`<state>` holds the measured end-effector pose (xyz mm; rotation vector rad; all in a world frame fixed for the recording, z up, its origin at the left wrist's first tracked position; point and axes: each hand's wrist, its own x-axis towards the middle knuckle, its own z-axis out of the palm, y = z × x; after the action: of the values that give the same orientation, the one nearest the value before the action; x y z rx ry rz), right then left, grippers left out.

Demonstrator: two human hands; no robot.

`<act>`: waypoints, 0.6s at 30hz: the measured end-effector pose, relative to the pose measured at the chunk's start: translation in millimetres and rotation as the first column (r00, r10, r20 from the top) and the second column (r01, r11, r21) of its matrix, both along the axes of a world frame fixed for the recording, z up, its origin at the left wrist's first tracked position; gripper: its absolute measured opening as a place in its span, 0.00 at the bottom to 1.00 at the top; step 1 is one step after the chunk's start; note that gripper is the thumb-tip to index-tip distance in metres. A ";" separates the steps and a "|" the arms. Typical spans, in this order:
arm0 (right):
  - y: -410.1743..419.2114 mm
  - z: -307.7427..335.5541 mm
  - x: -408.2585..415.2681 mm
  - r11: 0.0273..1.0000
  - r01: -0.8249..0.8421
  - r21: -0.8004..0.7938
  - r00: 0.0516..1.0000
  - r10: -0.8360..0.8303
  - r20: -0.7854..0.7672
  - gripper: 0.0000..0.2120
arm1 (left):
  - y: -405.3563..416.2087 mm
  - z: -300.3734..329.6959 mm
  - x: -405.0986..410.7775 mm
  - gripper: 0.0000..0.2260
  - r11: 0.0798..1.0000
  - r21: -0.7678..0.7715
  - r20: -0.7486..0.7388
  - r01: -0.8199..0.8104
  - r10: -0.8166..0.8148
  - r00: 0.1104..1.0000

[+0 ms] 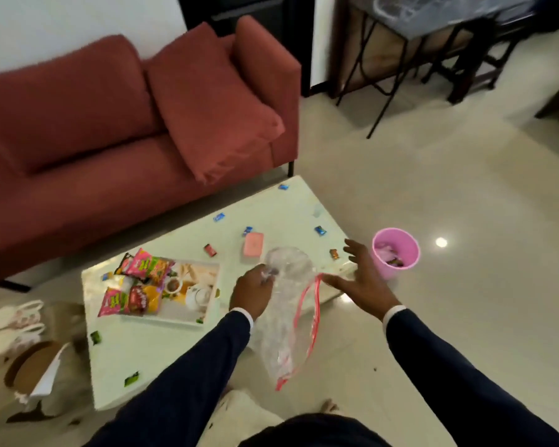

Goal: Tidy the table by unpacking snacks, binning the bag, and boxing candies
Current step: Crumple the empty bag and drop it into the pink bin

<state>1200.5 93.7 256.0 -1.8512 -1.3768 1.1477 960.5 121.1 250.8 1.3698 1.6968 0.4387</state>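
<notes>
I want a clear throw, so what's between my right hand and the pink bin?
In the head view, nothing: only the table's corner edge and bare floor separate the open right hand from the pink bin.

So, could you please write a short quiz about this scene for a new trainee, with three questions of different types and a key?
1. True or false: the left hand grips the clear zip bag.
2. Multiple choice: where do the snack packets lie? A) on the red sofa B) on the tray C) in the pink bin
3. Fill in: the right hand is spread open next to the bag's ___ zip strip.

Key: 1 true; 2 B; 3 red
</notes>
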 end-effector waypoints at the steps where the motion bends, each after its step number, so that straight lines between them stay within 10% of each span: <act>1: -10.0 3.2 10.6 0.993 -0.116 0.025 0.991 0.114 0.067 0.56 | -3.2 8.8 28.6 0.11 0.997 -0.024 0.102 0.079 -0.076 0.992; 3: -24.3 6.2 17.6 0.953 -0.301 0.028 0.951 0.298 0.081 0.64 | -7.6 30.2 79.7 0.08 0.983 -0.028 0.323 0.182 -0.163 0.932; 6: -30.2 4.3 43.0 0.989 -0.117 0.089 0.986 0.126 -0.105 0.48 | -7.5 56.3 136.2 0.13 0.978 -0.019 0.502 0.210 -0.172 0.848; 11: -31.2 -2.5 105.3 0.924 0.382 0.001 0.918 -0.379 -0.120 0.31 | -4.0 53.3 165.2 0.29 0.862 0.280 -0.027 0.422 -0.433 0.901; 15: -36.3 0.2 128.2 0.725 0.682 -0.096 0.682 -0.677 -0.276 0.31 | -11.3 29.2 205.6 0.46 0.819 -0.042 0.280 0.573 -0.541 0.793; 18: -29.5 -1.3 132.5 0.708 0.665 -0.236 0.499 -0.657 -0.565 0.21 | -9.0 9.1 245.2 0.57 0.727 0.060 0.196 0.684 -0.680 0.706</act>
<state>1333.0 64.1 254.8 -1.5300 -0.2186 1.1338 1205.7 112.1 259.9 1.7535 0.9089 0.1204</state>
